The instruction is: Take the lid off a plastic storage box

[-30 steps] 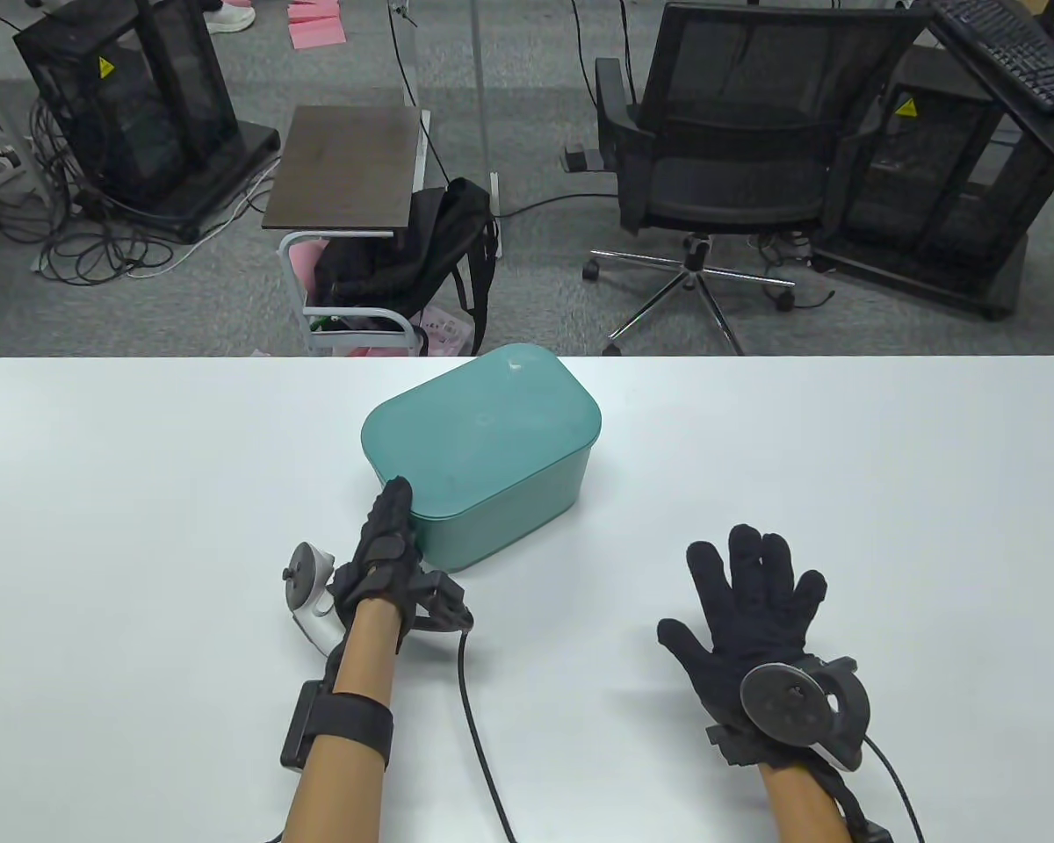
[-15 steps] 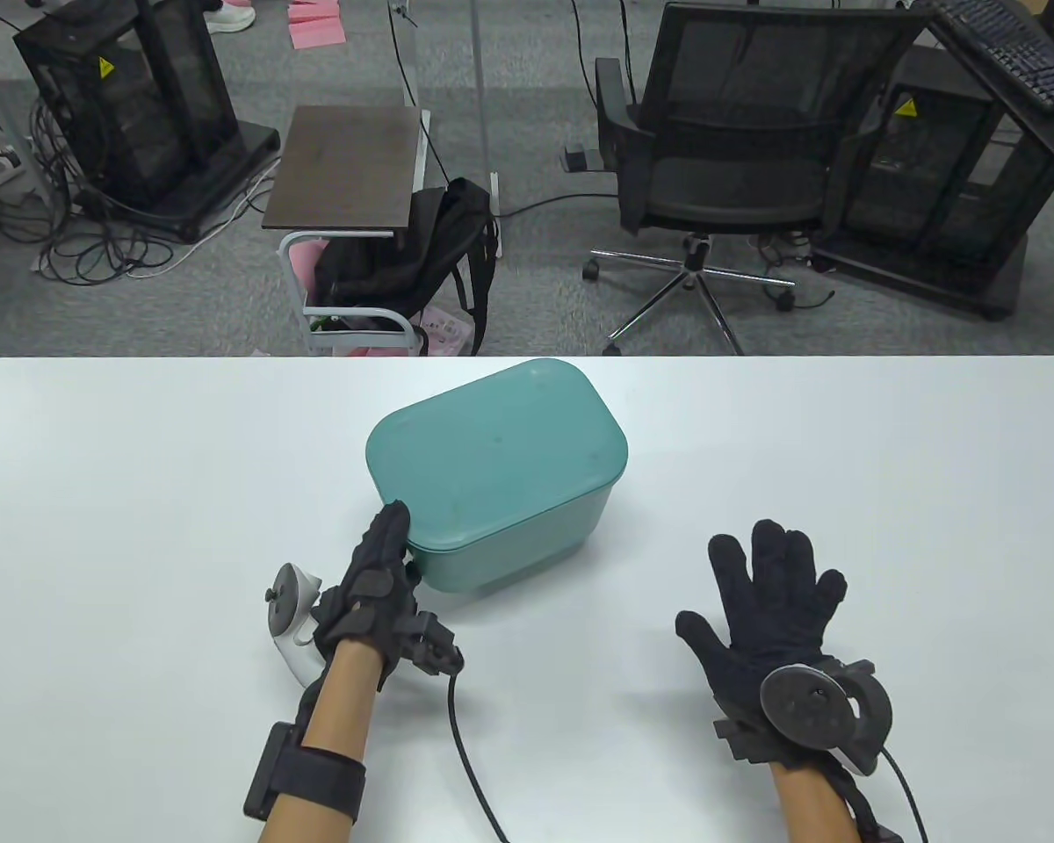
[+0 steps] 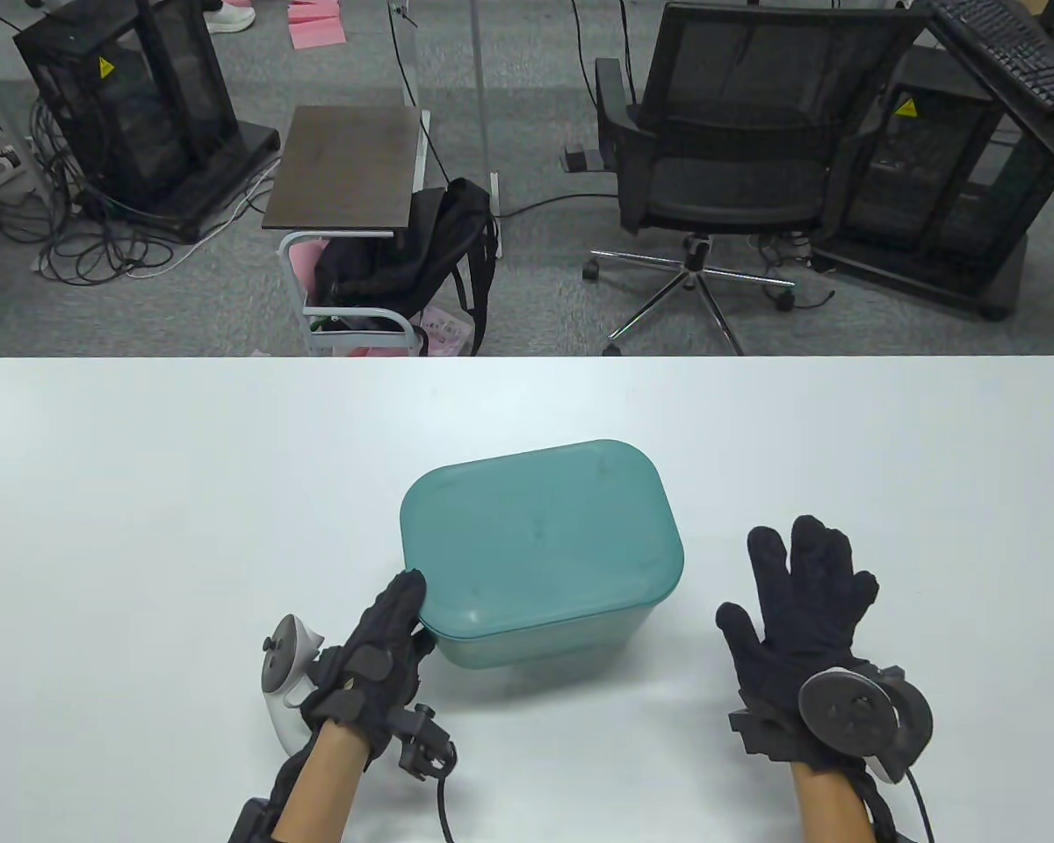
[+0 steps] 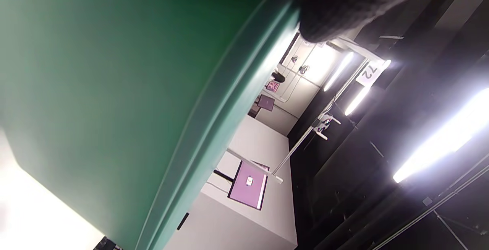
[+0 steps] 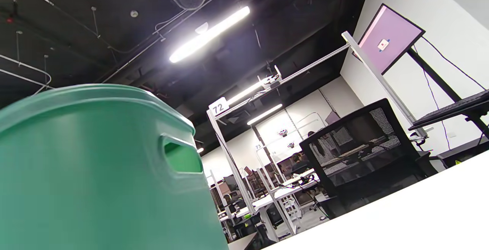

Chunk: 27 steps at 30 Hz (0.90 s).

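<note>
A teal plastic storage box [image 3: 545,645] with its teal lid [image 3: 540,536] on stands near the table's front middle. My left hand [image 3: 378,650] grips the box's near-left corner, fingertips at the lid's rim. In the left wrist view the box wall [image 4: 114,89] fills the frame and a fingertip [image 4: 336,9] lies on the lid rim. My right hand [image 3: 804,597] is open, fingers spread, just right of the box and apart from it. The right wrist view shows the box side [image 5: 95,173] with a handle cutout [image 5: 182,160]; no fingers show there.
The white table [image 3: 140,544] stretches wide on both sides of the box. Beyond its far edge are an office chair [image 3: 738,149], a small side table with a backpack [image 3: 404,255], and equipment racks on the floor.
My left hand has pulled the box toward me and to the right, turning it. My right hand has drifted right and slightly nearer, staying open.
</note>
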### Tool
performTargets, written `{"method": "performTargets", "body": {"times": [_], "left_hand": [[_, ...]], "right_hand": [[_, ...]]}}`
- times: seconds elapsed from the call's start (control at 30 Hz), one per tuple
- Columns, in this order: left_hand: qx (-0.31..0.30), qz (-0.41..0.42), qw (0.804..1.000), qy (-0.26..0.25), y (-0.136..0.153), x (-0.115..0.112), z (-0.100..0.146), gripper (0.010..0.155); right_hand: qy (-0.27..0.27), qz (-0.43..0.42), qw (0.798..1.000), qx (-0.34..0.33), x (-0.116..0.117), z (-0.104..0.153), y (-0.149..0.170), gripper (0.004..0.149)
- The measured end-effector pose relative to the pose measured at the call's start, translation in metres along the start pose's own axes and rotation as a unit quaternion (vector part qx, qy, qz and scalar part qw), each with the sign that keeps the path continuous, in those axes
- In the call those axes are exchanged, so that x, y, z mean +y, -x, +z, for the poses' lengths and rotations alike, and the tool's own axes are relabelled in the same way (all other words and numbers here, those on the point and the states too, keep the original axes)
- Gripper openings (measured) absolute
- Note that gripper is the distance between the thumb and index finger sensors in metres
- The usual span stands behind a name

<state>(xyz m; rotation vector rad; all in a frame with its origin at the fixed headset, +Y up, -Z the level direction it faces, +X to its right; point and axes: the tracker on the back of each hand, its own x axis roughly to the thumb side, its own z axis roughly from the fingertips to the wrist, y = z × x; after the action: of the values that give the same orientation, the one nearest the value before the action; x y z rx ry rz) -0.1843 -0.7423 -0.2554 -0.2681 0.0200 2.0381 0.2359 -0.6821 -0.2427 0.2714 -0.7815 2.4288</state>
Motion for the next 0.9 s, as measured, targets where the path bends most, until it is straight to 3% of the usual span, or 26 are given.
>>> {"method": "performTargets", "body": {"times": [0.33, 0.9], "left_hand": [[0.036, -0.017, 0.999, 0.033, 0.024, -0.01, 0.01, 0.067], [0.064, 0.006, 0.997, 0.039, 0.05, 0.004, 0.008, 0.068]], "right_hand": [[0.011, -0.02, 1.0, 0.008, -0.005, 0.001, 0.003, 0.077], [-0.002, -0.024, 1.0, 0.015, -0.003, 0.001, 0.001, 0.076]]}}
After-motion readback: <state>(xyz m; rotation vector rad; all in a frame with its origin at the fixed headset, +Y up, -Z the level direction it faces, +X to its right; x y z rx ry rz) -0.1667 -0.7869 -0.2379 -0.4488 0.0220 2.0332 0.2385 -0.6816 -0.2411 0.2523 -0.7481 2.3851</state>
